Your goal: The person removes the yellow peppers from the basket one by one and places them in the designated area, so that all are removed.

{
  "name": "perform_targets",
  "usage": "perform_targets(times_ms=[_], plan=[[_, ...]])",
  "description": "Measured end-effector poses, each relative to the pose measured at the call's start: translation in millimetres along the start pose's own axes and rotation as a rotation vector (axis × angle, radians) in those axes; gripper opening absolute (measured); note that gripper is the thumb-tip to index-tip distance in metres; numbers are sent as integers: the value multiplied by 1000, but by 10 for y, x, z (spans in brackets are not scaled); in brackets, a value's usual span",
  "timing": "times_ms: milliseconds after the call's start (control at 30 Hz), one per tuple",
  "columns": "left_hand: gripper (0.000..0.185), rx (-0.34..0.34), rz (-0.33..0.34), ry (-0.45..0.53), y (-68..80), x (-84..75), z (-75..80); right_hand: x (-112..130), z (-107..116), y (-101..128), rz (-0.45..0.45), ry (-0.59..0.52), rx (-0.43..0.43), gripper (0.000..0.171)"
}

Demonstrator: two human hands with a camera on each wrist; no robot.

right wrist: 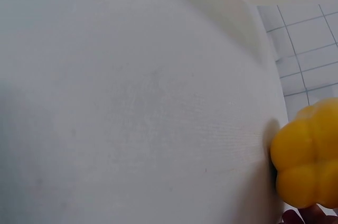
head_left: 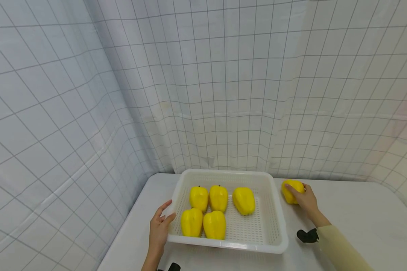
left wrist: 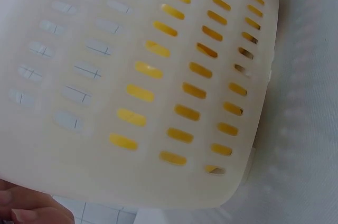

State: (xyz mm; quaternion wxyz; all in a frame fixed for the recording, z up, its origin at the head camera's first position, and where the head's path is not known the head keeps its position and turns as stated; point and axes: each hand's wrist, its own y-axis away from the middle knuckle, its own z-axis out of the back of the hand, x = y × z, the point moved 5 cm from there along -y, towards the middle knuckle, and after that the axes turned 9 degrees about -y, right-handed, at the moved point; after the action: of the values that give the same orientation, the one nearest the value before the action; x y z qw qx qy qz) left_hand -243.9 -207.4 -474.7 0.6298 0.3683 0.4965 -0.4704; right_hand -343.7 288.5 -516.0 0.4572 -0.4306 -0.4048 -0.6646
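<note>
On the white table (head_left: pixel 356 222), just right of the basket (head_left: pixel 280 226), lies a yellow pepper (head_left: pixel 290 189) with the right hand (head_left: pixel 306 201) laid over its near side, fingers curved round it in what looks like a light hold; whether it rests on the cloth or is just lifted cannot be told. From the right wrist view the pepper (right wrist: pixel 308 155) shows its lobed end at the frame's right edge, a fingertip (right wrist: pixel 311 215) just below it. The pepper sits ahead of the palm, toward the fingertips rather than deep in the grasp. A sound grip would probably seat the fruit further into the palm, fingers spread over the lobes, since the smooth skin may slip. The left hand (head_left: pixel 160 226) rests relaxed against the basket's left wall, thumb and fingers extended; its wrist view shows the slotted wall (left wrist: pixel 158 76) close up. Five more peppers (head_left: pixel 218 198) lie inside the basket, touching or near each other.
</note>
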Motion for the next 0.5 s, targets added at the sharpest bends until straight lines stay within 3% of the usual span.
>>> perform_targets(times_ms=[500], plan=[[46,-3,-1,-12,2,-17,0,-4,-11,22,-10,21,-4,111]])
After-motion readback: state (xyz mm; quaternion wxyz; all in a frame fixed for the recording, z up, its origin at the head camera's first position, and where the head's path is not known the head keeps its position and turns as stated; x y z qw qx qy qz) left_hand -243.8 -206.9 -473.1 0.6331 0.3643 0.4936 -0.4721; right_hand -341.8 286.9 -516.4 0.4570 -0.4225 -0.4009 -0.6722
